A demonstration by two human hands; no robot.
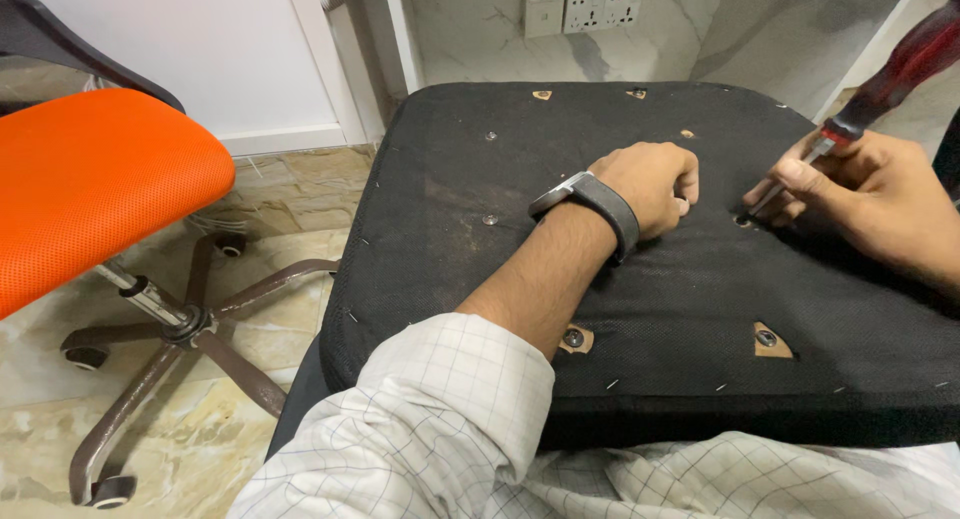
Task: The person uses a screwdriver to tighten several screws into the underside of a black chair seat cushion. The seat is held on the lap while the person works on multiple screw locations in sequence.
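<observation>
Flat across the person's lap lies an upturned chair seat (pixel 560 179), its black fabric underside facing up and stapled along the edges. The right hand (pixel 880 204) is clamped around a screwdriver (pixel 880 74) with a dark red translucent handle; the thumb and fingers pinch the metal shaft low down, and the tip sits in a screw hole (pixel 742 220) near the seat's right side. The left hand (pixel 650 184) rests on the fabric just beside that hole, fingers curled together into a loose fist; whether anything is held inside it cannot be told. A dark wristwatch (pixel 600 204) sits on the left wrist, and the checked shirt sleeve (pixel 440 409) covers the forearm lower down.

Two cut-outs in the fabric nearer the person each hold a bolt head: one (pixel 574 338) just beside the left forearm, one (pixel 768 339) further right. Smaller fasteners (pixel 490 219) dot the seat's left part.

To the left stands an orange office chair (pixel 90 179) on a brown wheeled base (pixel 190 329), on a marbled floor. Wall sockets (pixel 585 9) sit behind the seat.
</observation>
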